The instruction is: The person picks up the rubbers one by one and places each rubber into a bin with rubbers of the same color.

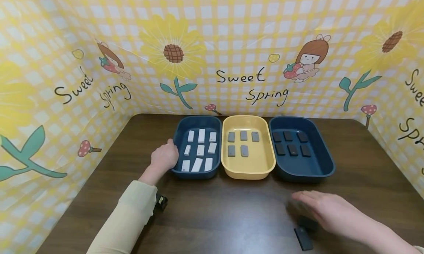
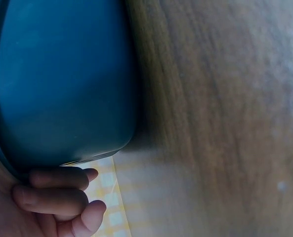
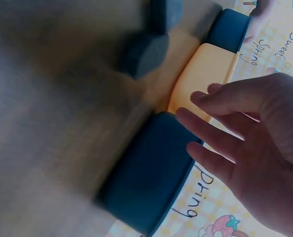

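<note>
My left hand point(image 1: 164, 155) grips the left rim of the left dark blue bin point(image 1: 195, 175); in the left wrist view its curled fingers point(image 2: 57, 200) lie against the bin's outer wall. Small white blocks point(image 1: 200, 151) lie in rows inside that bin. On the right, my right hand point(image 1: 326, 210) hovers over the table, its fingers spread and holding nothing in the right wrist view. Close by it lie two loose black blocks, one in plain sight point(image 1: 303, 239) and a second black block point(image 1: 308, 223) partly under the hand.
A yellow bin point(image 1: 248, 176) with several grey blocks point(image 1: 244, 151) stands in the middle. To its right is another dark blue bin point(image 1: 308, 177) holding several black blocks point(image 1: 293, 150). All stand along the back of a brown wooden table point(image 1: 212, 217), before a patterned cloth point(image 1: 212, 44).
</note>
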The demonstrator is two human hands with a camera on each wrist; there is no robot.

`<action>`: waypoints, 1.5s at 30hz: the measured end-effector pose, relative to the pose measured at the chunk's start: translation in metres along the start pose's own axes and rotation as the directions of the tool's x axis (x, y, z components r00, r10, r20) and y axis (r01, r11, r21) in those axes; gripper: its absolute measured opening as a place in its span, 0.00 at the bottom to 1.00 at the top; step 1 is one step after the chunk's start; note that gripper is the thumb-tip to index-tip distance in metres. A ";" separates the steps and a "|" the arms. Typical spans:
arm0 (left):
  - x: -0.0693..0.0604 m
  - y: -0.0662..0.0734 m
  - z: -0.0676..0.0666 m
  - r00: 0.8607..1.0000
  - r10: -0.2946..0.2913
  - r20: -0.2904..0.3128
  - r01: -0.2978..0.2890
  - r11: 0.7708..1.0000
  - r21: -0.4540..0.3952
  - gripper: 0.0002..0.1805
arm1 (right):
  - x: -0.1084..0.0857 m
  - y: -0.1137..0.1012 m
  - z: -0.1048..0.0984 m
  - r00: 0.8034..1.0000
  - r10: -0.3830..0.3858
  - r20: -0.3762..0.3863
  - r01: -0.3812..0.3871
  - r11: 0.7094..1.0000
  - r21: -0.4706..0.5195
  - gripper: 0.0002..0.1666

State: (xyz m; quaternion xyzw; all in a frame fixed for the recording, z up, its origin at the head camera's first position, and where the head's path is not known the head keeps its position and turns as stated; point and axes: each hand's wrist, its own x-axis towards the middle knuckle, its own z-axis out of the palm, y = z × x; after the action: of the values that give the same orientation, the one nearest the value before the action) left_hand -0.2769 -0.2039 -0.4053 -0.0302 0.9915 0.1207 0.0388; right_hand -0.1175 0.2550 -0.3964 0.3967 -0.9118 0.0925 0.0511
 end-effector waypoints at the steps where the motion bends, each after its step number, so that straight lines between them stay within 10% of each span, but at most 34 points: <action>1: 0.000 0.000 0.000 1.000 0.001 -0.002 -0.001 1.000 -0.001 0.28 | -0.004 0.000 0.002 0.999 0.013 0.038 -0.014 1.000 0.009 0.31; 11: -0.002 0.000 0.002 1.000 -0.015 0.007 0.015 1.000 -0.003 0.28 | -0.019 -0.003 0.022 0.948 0.093 0.304 -0.146 0.976 0.159 0.33; 31: 0.000 0.000 0.003 1.000 -0.015 -0.006 0.015 1.000 -0.003 0.27 | -0.023 0.001 0.028 0.946 0.070 0.317 -0.122 0.982 0.146 0.30; 39: 0.000 -0.001 0.001 1.000 -0.021 -0.009 0.021 1.000 -0.013 0.27 | -0.021 0.004 0.025 0.911 0.181 0.372 -0.257 0.952 0.165 0.27; 45: -0.002 -0.004 -0.002 1.000 -0.022 -0.019 0.022 0.999 -0.025 0.29 | -0.020 0.006 0.020 0.946 0.145 0.289 -0.197 0.967 0.160 0.28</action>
State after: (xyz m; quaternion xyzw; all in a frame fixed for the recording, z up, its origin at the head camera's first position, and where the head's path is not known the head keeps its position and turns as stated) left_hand -0.2749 -0.2078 -0.4039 -0.0426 0.9898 0.1322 0.0302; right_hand -0.1087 0.2696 -0.4198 0.3280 -0.9283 0.1258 -0.1214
